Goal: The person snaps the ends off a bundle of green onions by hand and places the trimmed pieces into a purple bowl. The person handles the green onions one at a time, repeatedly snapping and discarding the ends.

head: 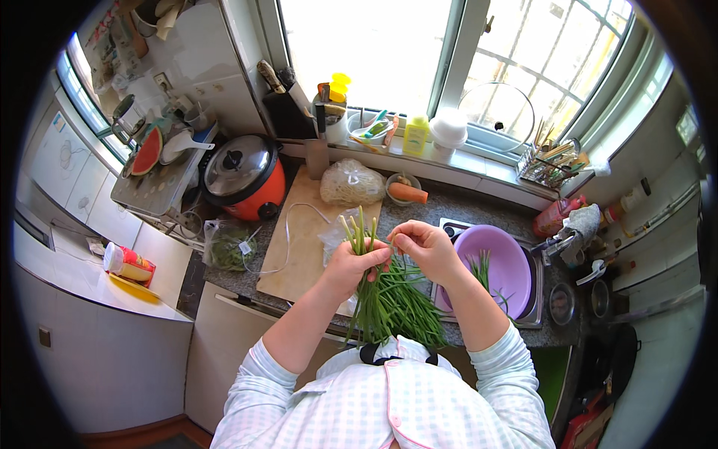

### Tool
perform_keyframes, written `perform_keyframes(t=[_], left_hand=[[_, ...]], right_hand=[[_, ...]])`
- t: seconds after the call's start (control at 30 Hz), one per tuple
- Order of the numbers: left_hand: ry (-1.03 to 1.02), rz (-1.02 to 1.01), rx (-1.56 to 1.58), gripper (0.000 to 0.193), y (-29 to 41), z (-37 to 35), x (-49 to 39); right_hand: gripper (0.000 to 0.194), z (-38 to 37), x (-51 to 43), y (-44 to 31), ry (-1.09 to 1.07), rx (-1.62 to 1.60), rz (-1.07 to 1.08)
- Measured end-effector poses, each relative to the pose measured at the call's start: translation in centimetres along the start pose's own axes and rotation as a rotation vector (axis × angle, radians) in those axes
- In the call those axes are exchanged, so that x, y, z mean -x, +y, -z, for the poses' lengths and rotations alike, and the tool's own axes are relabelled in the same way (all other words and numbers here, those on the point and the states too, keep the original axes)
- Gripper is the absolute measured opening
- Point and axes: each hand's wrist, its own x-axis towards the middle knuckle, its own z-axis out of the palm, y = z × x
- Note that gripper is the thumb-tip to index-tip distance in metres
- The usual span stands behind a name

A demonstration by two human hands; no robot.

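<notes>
My left hand (356,261) is closed around a small bunch of garlic chives (359,227). Their pale stem ends point up towards the window and the green leaves hang down towards me. Close beside its thumb, my right hand (426,247) has thumb and index finger pinched on what looks like a thin green chive strand; the detail is small. Below both hands, a larger pile of garlic chives (404,308) lies at the counter's front edge. To the right, a purple basin (513,252) sits in the sink with a few chives (481,269) inside.
A wooden cutting board (291,247) lies left of my hands, with a bag of noodles (352,182) at its far end. Beyond are a bowl with a carrot (408,192), an orange rice cooker (247,179) and a cleaver (317,157). A bagged green vegetable (230,250) rests at left.
</notes>
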Motion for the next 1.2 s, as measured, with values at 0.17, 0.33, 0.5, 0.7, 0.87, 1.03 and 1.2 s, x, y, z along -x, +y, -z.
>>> perform_keyframes(t=[0.17, 0.33, 0.5, 0.7, 0.87, 1.03, 1.2], left_hand=[[-0.027, 0.092, 0.131, 0.010, -0.1, 0.1, -0.2], [-0.034, 0.108, 0.122, 0.011, -0.4, 0.5, -0.5], [-0.038, 0.094, 0.125, 0.013, -0.5, 0.5, -0.7], [-0.008, 0.080, 0.040, 0.014, -1.1, 0.2, -1.0], [-0.004, 0.048, -0.141, 0.012, -0.9, -0.4, -1.5], [-0.039, 0.081, -0.328, 0.013, -0.4, -0.5, -1.3], [-0.045, 0.007, -0.181, 0.011, -1.4, 0.2, -0.7]], right_hand=[[0.011, 1.0, -0.1, 0.8, 0.063, 0.333, 0.119], [0.007, 2.5, -1.4, 1.1, 0.193, 0.481, 0.235], [0.004, 6.1, -3.7, 3.3, 0.196, 0.855, 0.551], [0.037, 3.0, -1.5, 2.9, 0.008, 0.299, -0.080], [0.034, 1.8, -1.1, -0.2, -0.264, -0.012, -0.319], [0.037, 6.1, -1.7, 0.6, -0.076, -0.173, -0.123], [0.023, 10.8, 1.1, 8.0, 0.223, 0.530, -0.353]])
